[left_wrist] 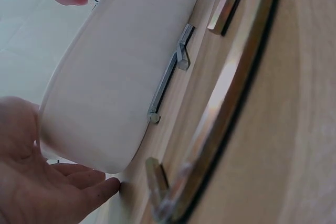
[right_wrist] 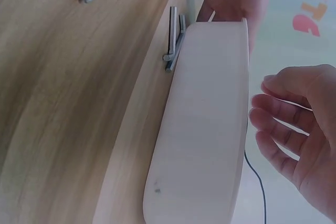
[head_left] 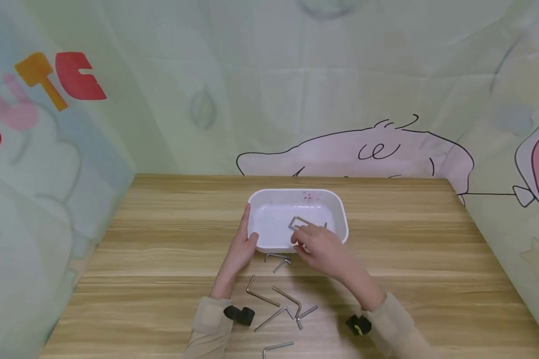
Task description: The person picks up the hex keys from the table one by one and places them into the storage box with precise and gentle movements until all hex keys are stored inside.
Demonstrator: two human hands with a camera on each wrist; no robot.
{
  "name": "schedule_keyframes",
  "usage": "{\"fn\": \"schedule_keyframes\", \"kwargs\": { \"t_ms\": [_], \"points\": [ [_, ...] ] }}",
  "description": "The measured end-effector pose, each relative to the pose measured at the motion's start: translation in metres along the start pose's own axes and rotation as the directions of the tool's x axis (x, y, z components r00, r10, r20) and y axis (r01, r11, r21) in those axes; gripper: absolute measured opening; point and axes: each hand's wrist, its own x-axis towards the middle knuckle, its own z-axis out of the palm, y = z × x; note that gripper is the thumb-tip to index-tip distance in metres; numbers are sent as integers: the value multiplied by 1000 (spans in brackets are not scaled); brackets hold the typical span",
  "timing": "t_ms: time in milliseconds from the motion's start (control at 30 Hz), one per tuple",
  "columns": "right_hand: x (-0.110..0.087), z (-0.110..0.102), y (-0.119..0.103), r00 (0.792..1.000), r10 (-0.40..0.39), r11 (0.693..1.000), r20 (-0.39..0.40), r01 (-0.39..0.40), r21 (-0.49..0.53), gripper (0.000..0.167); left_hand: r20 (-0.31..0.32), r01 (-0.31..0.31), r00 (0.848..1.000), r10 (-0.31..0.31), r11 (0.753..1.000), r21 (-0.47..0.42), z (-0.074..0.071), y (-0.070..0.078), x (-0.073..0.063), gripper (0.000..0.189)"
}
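Observation:
A white rectangular tray (head_left: 269, 217) stands on the table. My left hand (head_left: 241, 245) grips its left end, thumb over the front rim and fingers along the outer side. Over the tray's front right is my right hand (head_left: 323, 249), its fingers loosely bent. Nothing shows between those fingers (right_wrist: 262, 103) in the right wrist view. Inside the tray, by the right fingertips, lie metal hex keys (head_left: 293, 221), partly hidden by the hand. Just outside the front wall lie two small silver hex keys (left_wrist: 167, 82), close together.
Several more L-shaped hex keys lie nearer the table's front, among them a bronze one (head_left: 265, 298), a crossing group (head_left: 298, 314) and a silver one (head_left: 279, 345). Behind the wooden table (head_left: 170, 214) hangs a printed cloth backdrop (head_left: 170, 99).

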Motion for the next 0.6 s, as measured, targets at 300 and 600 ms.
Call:
{"fn": "schedule_keyframes", "kwargs": {
  "t_ms": [300, 600],
  "points": [
    [-7, 1, -6, 1000, -30, 1000, -6, 30, -5, 13, -1, -11, 1000, 11, 1000, -7, 0, 0, -1, 76],
    [-15, 10, -16, 994, -106, 989, -12, 104, -106, 9, 2, -17, 1000, 17, 1000, -13, 0, 0, 0, 75]
  ]
}}
